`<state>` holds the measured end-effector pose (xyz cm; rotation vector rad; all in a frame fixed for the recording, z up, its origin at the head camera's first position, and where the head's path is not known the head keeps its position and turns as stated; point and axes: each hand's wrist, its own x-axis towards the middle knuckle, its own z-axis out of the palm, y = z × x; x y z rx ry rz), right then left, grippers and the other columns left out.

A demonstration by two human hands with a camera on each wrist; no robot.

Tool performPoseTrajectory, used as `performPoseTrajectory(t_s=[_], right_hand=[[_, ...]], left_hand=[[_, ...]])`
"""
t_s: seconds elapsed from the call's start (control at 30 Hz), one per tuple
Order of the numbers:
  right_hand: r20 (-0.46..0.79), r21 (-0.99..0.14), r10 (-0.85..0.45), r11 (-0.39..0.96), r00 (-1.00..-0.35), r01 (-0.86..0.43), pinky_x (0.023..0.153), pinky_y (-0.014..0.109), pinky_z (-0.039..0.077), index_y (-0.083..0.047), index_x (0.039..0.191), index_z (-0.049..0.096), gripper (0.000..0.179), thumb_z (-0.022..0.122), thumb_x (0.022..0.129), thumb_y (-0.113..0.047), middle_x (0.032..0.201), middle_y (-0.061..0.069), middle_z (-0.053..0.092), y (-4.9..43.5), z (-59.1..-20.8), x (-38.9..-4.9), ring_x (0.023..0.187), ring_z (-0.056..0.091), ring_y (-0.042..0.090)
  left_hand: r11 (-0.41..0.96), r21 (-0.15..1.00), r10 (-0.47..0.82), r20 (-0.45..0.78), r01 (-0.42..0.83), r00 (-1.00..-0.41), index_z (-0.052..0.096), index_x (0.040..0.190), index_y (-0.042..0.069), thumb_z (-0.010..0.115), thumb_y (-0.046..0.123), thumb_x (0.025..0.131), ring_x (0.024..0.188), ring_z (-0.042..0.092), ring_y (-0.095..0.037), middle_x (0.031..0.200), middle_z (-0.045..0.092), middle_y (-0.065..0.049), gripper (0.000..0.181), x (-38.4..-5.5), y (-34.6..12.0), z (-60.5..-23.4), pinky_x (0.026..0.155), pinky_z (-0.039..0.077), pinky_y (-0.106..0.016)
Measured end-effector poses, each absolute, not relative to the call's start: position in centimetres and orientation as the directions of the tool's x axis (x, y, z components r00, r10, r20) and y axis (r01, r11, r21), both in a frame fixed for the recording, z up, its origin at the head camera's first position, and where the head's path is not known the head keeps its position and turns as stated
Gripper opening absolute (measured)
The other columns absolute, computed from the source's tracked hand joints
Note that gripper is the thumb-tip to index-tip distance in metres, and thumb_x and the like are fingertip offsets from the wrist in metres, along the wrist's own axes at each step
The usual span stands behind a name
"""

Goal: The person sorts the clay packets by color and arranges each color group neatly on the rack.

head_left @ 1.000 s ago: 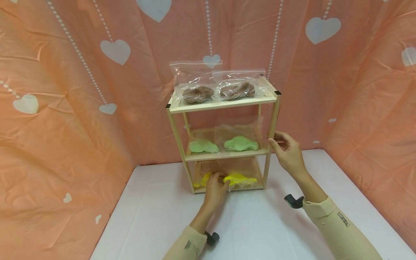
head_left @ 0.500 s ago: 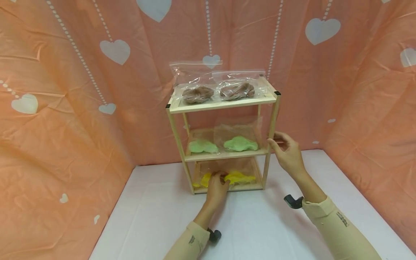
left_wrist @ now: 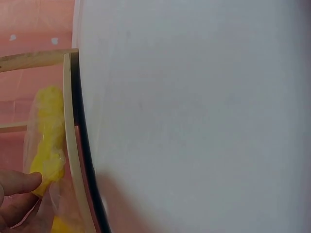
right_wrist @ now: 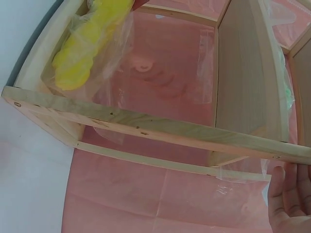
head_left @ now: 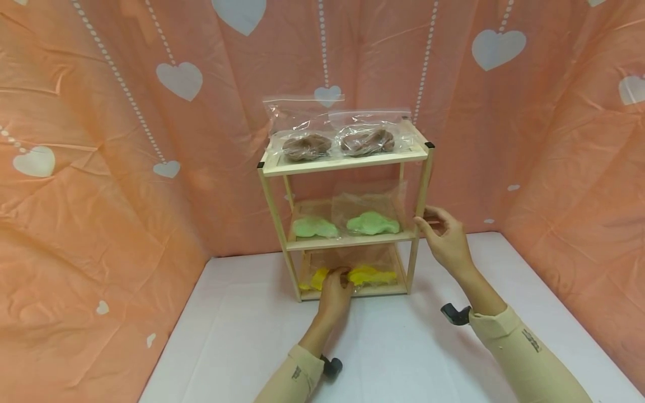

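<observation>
A small wooden shelf rack (head_left: 353, 242) with three tiers stands on the white table. On its lowest tier lie zip bags of yellow modelling clay; the right bag (head_left: 372, 275) shows fully, while the left bag (head_left: 318, 278) is partly behind my left hand (head_left: 334, 294). That hand reaches in at the front, thumb and fingers pinching the plastic at the inner end of a yellow clay bag (left_wrist: 48, 138). My right hand (head_left: 445, 238) grips the rack's right front post (head_left: 422, 196) level with the middle tier, thumb in front; its fingertips pass behind the post in the right wrist view.
Two bags of brown clay (head_left: 307, 146) lie on the top tier, and two of pale green clay (head_left: 373, 223) on the middle one. A peach curtain (head_left: 242, 212) with white hearts encloses the table (head_left: 242, 347) at the back and sides.
My left hand has shifted very slightly among the yellow bags, and the right-hand yellow bag has settled a little. My right hand stays at the post.
</observation>
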<state>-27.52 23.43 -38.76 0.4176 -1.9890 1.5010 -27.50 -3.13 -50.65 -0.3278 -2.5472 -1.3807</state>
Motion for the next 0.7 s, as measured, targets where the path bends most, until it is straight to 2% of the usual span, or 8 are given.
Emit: performPoseTrajectory(t_s=[0.1, 0.27, 0.37, 0.53, 0.7], right_hand=[[0.637, -0.748, 0.106, 0.322, -0.764, -0.580, 0.080, 0.012, 0.059, 0.009, 0.127, 0.071, 0.027, 0.073, 0.102, -0.002, 0.107, -0.010, 0.071, 23.6, -38.8, -27.5, 0.095, 0.067, -0.001], [0.643, -0.735, 0.099, 0.358, -0.759, -0.576, 0.079, 0.010, 0.058, 0.008, 0.127, 0.071, 0.028, 0.075, 0.101, -0.002, 0.110, 0.019, 0.074, 23.8, -38.8, -27.3, 0.093, 0.067, -0.005], [0.646, -0.727, 0.088, 0.374, -0.758, -0.576, 0.080, 0.009, 0.056, 0.008, 0.127, 0.071, 0.028, 0.075, 0.101, -0.001, 0.112, 0.026, 0.074, 23.9, -39.0, -27.0, 0.093, 0.067, -0.007], [0.649, -0.720, 0.065, 0.376, -0.758, -0.584, 0.088, 0.009, 0.053, 0.005, 0.132, 0.070, 0.031, 0.072, 0.102, 0.000, 0.121, 0.024, 0.073, 24.5, -39.7, -26.4, 0.101, 0.066, -0.006], [0.659, -0.685, 0.032, 0.438, -0.752, -0.582, 0.092, 0.007, 0.050, 0.003, 0.137, 0.068, 0.035, 0.072, 0.102, 0.001, 0.124, 0.020, 0.073, 25.7, -40.5, -25.5, 0.103, 0.064, -0.008]], left_hand=[[0.521, 0.804, 0.093, 0.282, 0.288, -0.955, 0.069, 0.127, -0.009, 0.071, -0.008, 0.095, 0.104, 0.070, -0.032, 0.121, 0.070, -0.022, 0.032, -27.5, -3.2, -50.6, 0.092, 0.063, -0.046], [0.508, 0.817, 0.102, 0.257, 0.272, -0.961, 0.067, 0.131, -0.009, 0.069, -0.005, 0.097, 0.113, 0.071, -0.035, 0.128, 0.069, -0.023, 0.034, -27.3, -3.5, -50.5, 0.097, 0.062, -0.048], [0.489, 0.832, 0.098, 0.247, 0.263, -0.964, 0.067, 0.133, -0.009, 0.068, -0.002, 0.099, 0.115, 0.071, -0.037, 0.130, 0.069, -0.023, 0.035, -26.9, -3.9, -50.4, 0.099, 0.062, -0.048], [0.474, 0.850, 0.080, 0.219, 0.231, -0.972, 0.067, 0.133, -0.008, 0.069, 0.008, 0.102, 0.117, 0.071, -0.037, 0.131, 0.069, -0.023, 0.035, -25.9, -5.2, -50.0, 0.099, 0.061, -0.051], [0.532, 0.807, 0.093, 0.243, 0.255, -0.965, 0.070, 0.130, -0.006, 0.069, 0.014, 0.104, 0.122, 0.068, -0.039, 0.129, 0.071, -0.020, 0.032, -24.9, -7.3, -49.5, 0.105, 0.057, -0.056]])
